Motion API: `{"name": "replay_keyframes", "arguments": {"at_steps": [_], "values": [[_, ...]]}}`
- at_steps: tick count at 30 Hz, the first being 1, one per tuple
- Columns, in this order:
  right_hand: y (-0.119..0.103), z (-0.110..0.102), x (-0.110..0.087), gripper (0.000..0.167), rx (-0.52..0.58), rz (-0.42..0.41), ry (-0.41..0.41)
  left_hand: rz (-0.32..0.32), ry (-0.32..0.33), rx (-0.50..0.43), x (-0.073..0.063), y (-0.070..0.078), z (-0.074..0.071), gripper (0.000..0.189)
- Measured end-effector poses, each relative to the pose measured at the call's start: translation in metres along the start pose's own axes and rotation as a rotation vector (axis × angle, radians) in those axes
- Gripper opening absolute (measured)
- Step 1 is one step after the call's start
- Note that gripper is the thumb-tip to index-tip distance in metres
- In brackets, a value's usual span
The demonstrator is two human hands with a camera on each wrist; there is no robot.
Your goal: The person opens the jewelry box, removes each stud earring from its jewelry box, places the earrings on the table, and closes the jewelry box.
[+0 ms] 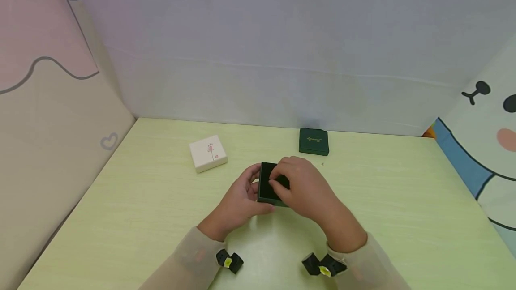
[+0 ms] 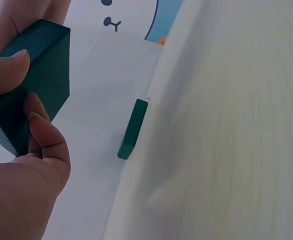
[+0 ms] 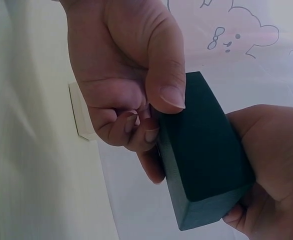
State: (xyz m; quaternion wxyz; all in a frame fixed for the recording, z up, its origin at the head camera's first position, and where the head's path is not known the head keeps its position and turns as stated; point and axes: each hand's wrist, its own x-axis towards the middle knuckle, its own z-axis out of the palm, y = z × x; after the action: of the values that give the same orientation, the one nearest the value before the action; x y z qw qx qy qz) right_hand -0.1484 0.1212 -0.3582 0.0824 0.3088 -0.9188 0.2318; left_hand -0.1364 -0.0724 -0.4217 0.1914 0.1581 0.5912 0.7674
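Observation:
A small dark green jewelry box point(image 1: 264, 187) with a black inside is held over the table between both hands. My left hand point(image 1: 243, 198) grips it from the left, thumb along the near side and fingers around the far left. In the right wrist view the left thumb point(image 3: 169, 92) presses on the green side of the box. My right hand point(image 1: 304, 185) reaches over the box from the right, thumb and index fingertips close together over the black inside. I cannot tell whether those fingertips pinch anything.
A dark green square lid point(image 1: 313, 141) with gold lettering lies near the table's back edge, by the white wall cloth point(image 1: 262, 48). To the left sits a white box point(image 1: 208, 153) with a pink flower print. Printed cloths flank the pale green table point(image 1: 133, 218).

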Motion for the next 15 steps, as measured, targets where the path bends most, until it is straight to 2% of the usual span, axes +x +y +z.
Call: {"name": "replay_keyframes", "arguments": {"at_steps": [9, 15], "values": [[-0.0007, -0.0017, -0.0018, 0.011, 0.041, 0.002, 0.011, 0.004, 0.012, 0.011, 0.0002, 0.0002, -0.0004, 0.102], [0.0001, -0.0020, -0.0018, 0.012, 0.025, -0.005, -0.003, 0.007, 0.010, 0.016, -0.0002, -0.0007, -0.0011, 0.103]]}}
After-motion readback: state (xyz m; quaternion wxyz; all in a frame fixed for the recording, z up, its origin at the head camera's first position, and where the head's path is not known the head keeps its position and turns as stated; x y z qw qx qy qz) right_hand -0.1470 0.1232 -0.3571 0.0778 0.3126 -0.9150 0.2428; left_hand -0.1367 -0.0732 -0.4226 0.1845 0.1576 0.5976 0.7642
